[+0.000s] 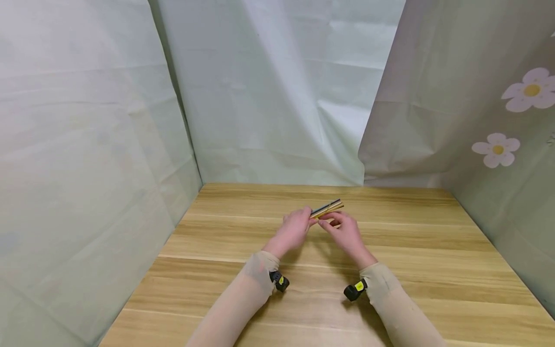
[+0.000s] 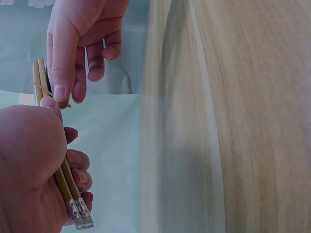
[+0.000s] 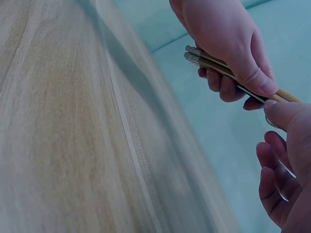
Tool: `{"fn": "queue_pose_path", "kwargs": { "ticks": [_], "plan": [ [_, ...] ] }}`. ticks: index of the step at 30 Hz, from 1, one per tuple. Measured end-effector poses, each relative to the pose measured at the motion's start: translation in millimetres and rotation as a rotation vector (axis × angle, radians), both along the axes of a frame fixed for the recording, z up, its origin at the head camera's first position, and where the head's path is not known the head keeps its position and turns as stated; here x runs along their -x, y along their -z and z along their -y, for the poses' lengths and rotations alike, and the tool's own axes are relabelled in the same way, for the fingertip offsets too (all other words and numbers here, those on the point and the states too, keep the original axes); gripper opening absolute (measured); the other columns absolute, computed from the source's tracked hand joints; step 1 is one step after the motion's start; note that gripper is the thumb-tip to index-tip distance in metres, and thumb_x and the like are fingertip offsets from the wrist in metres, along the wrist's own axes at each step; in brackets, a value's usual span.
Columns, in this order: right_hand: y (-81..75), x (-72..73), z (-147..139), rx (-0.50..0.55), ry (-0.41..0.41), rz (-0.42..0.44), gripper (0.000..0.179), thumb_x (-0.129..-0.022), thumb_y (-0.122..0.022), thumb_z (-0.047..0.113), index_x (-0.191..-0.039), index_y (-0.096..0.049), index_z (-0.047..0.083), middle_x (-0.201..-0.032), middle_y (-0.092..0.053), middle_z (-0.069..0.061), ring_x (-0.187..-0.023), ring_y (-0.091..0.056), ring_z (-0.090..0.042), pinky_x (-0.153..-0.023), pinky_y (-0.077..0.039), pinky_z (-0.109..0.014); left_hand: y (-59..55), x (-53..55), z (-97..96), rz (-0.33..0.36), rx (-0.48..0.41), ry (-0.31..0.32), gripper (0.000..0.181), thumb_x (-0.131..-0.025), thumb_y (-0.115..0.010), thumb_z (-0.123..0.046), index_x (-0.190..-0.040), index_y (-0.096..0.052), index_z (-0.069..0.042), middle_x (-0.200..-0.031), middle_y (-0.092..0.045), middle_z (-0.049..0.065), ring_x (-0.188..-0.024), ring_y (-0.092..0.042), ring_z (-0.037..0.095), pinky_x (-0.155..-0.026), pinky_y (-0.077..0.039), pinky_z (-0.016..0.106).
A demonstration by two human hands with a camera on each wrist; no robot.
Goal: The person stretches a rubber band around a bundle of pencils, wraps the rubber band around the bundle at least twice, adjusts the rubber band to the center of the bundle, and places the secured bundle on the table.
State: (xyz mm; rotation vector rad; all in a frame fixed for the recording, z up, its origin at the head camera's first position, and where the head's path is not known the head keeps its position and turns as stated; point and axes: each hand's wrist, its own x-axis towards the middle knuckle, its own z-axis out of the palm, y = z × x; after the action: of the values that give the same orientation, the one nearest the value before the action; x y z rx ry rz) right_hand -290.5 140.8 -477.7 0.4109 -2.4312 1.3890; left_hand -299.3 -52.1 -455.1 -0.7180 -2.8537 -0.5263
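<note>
A bundle of several pencils (image 1: 327,208) is held above the table by my left hand (image 1: 296,228), its fingers and thumb curled round them. Metal ferrules and erasers (image 2: 80,216) stick out at the near end in the left wrist view. Around the far part of the bundle runs a thin tan rubber band (image 2: 43,88). At that band my right hand (image 1: 347,234) pinches with thumb and forefinger, while its other fingers are loosely bent. A small loop of the band (image 3: 270,122) shows below the right thumb in the right wrist view; the fingertips partly hide it.
Beneath both hands lies a wood-grain tabletop (image 1: 208,284). Pale cloth sheets (image 1: 277,120) hang behind it and at both sides, the right one printed with white flowers (image 1: 496,150). A small black camera (image 1: 279,281) is strapped at each wrist.
</note>
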Motion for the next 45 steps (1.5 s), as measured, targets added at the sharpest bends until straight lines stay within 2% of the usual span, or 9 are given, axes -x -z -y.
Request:
{"fn": "queue_pose_path", "kwargs": {
  "ticks": [6,12,18,25,29,35,39,42,45],
  "plan": [
    [1.7,-0.5,0,-0.011,-0.037,-0.037,0.010,-0.098,-0.081,0.017,-0.104,-0.079,0.008,-0.106,-0.072,-0.008,-0.088,-0.069,-0.021,-0.071,-0.056,-0.032,-0.2,3.1,-0.4,0.013,-0.007,-0.026,0.025,-0.115,-0.048,-0.035,-0.111,-0.053,-0.011,-0.090,-0.061,0.002,-0.088,-0.062,0.023,-0.074,-0.043,0.041],
    [-2.9,2.2,-3,-0.088,-0.085,-0.206,0.006,-0.093,-0.078,0.008,-0.097,-0.076,0.013,-0.099,-0.072,0.001,-0.089,-0.066,-0.024,-0.066,-0.052,-0.030,-0.3,6.2,3.9,0.037,-0.046,-0.051,0.022,-0.115,-0.051,-0.030,-0.103,-0.049,-0.011,-0.084,-0.058,0.003,-0.083,-0.063,0.025,-0.071,-0.042,0.043],
    [-12.6,6.8,-4,-0.096,-0.199,-0.324,0.015,-0.091,-0.071,0.005,-0.093,-0.069,0.020,-0.107,-0.075,0.000,-0.102,-0.062,-0.025,-0.077,-0.047,-0.042,3.2,9.3,13.6,0.054,-0.028,-0.087,0.023,-0.114,-0.050,-0.031,-0.104,-0.048,-0.011,-0.084,-0.058,0.004,-0.081,-0.061,0.026,-0.070,-0.041,0.043],
    [-17.3,3.0,-5,-0.035,-0.276,-0.353,0.015,-0.092,-0.068,-0.001,-0.091,-0.072,0.013,-0.091,-0.072,0.004,-0.091,-0.067,-0.017,-0.083,-0.053,-0.041,0.1,13.7,20.3,0.046,0.008,-0.132,0.027,-0.114,-0.047,-0.036,-0.103,-0.049,-0.011,-0.081,-0.056,0.005,-0.081,-0.064,0.029,-0.069,-0.045,0.045],
    [-23.1,-4.8,0,0.002,-0.358,-0.343,0.019,-0.097,-0.062,-0.006,-0.095,-0.073,0.009,-0.084,-0.073,0.005,-0.074,-0.069,-0.013,-0.074,-0.057,-0.034,-2.3,17.5,23.2,0.076,-0.009,-0.181,0.025,-0.115,-0.048,-0.034,-0.104,-0.051,-0.011,-0.081,-0.057,0.005,-0.082,-0.065,0.030,-0.072,-0.046,0.046],
    [-30.7,-15.4,12,0.104,-0.463,-0.323,0.030,-0.102,-0.049,-0.016,-0.109,-0.076,-0.004,-0.065,-0.066,-0.003,-0.067,-0.072,-0.022,-0.064,-0.058,-0.031,-6.3,19.3,27.2,0.124,-0.028,-0.234,0.022,-0.115,-0.048,-0.030,-0.109,-0.052,-0.010,-0.085,-0.061,0.007,-0.089,-0.068,0.034,-0.077,-0.049,0.049],
    [-34.1,-17.7,18,0.183,-0.485,-0.220,0.036,-0.105,-0.054,-0.013,-0.140,-0.063,-0.010,-0.065,-0.068,-0.010,-0.060,-0.069,-0.025,-0.063,-0.058,-0.031,-7.7,19.6,27.9,0.096,-0.025,-0.246,0.025,-0.115,-0.048,-0.033,-0.108,-0.052,-0.009,-0.084,-0.060,0.007,-0.087,-0.067,0.034,-0.075,-0.050,0.049],
    [-36.5,-17.0,21,0.321,-0.452,-0.029,0.056,-0.109,-0.056,-0.003,-0.162,-0.040,0.000,-0.077,-0.072,-0.013,-0.061,-0.068,-0.023,-0.068,-0.059,-0.031,-6.8,20.8,27.6,0.015,-0.055,-0.259,0.024,-0.114,-0.052,-0.031,-0.105,-0.052,-0.009,-0.083,-0.061,0.008,-0.085,-0.067,0.035,-0.072,-0.047,0.048],
    [-37.9,-15.6,24,0.506,-0.395,0.184,0.065,-0.114,-0.054,0.011,-0.170,-0.022,0.007,-0.088,-0.069,-0.011,-0.065,-0.065,-0.018,-0.073,-0.059,-0.029,-7.2,20.5,26.1,-0.091,-0.106,-0.281,0.024,-0.111,-0.058,-0.031,-0.103,-0.052,-0.009,-0.084,-0.063,0.009,-0.083,-0.067,0.037,-0.069,-0.045,0.047]
  ]
}}
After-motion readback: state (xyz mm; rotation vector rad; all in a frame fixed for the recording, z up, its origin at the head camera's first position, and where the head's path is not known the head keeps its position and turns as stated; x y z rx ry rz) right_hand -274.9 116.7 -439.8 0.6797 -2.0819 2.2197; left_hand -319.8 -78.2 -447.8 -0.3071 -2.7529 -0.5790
